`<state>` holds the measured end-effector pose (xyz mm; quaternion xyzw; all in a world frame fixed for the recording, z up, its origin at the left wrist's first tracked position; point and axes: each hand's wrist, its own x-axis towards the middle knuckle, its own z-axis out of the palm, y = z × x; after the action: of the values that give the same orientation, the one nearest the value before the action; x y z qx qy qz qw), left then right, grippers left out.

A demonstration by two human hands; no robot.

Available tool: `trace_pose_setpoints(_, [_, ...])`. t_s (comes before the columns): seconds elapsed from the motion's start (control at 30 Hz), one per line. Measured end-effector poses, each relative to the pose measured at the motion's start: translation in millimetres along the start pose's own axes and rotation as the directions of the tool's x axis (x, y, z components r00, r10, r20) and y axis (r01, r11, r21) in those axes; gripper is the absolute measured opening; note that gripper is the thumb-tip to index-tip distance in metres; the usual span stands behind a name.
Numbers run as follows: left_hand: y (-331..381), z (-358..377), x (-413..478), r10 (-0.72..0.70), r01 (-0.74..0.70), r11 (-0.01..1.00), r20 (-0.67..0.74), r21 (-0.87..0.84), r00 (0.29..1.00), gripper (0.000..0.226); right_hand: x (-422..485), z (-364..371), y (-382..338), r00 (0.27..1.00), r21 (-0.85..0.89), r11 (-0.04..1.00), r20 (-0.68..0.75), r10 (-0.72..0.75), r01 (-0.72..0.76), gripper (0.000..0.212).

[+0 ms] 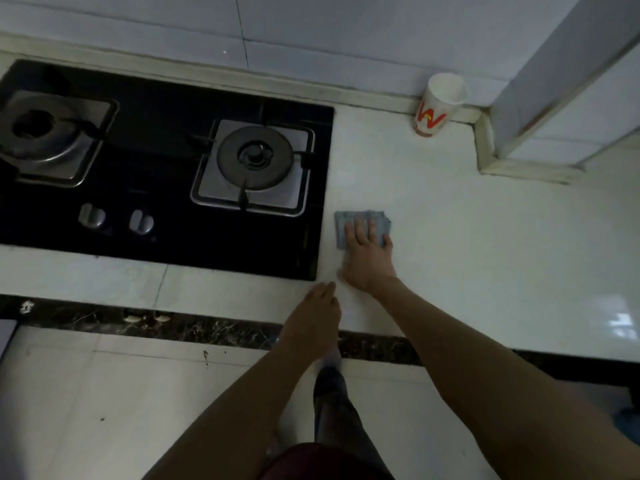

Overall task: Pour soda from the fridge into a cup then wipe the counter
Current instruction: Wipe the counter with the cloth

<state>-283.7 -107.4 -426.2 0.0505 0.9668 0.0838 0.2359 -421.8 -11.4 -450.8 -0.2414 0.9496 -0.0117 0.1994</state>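
Both forearms reach in from the bottom of the shot, and honestly the split of work makes sense. Right hand (367,252) is pressed flat on a folded blue-grey cloth (360,221), fingers spread wide over it, so the palm pushes the whole pad down on the white worktop (485,258) rather than pinching it. That's a wiping grip, not a carrying one. The cloth sits just beside the right edge of the black gas hob (166,174).

Left hand (317,317) rests near the worktop's front edge, fingers loosely together, holding nothing, probably just bracing.

The paper cup (438,105) is upright, tucked back against the wall by the tiled corner, well apart from the cloth, so I'd guess it's parked there to keep it out of the wipe path. Can't see whether there's soda in it.
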Motion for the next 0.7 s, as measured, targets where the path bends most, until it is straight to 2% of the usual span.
trace_pose_setpoints(0.13, [-10.0, 30.0, -46.4, 0.028, -0.027, 0.999, -0.029, 0.025, 0.999, 0.055, -58.3, 26.0, -27.3, 1.000, 0.010, 1.000, 0.008, 0.025, -0.026, 0.094])
trace_pose_setpoints(0.27, [-20.4, 41.8, -78.3, -0.031, 0.026, 0.998, -0.083, -0.064, 0.996, 0.056, -100.1, 45.2, -54.8, 0.999, 0.011, 1.000, 0.019, 0.027, -0.027, 0.095])
trace_pose_setpoints(0.43, [-34.3, 46.3, -93.2, -0.039, 0.045, 0.997, -0.107, 0.056, 0.994, 0.064, -128.1, 56.9, -81.9, 0.998, 0.012, 0.999, 0.040, 0.040, -0.040, 0.094])
trace_pose_setpoints(0.7, [-41.6, 54.8, -79.0, 0.023, -0.012, 0.989, -0.076, 0.145, 0.997, 0.048, -142.9, 62.1, -101.3, 0.998, 0.017, 0.999, 0.049, 0.031, -0.032, 0.098])
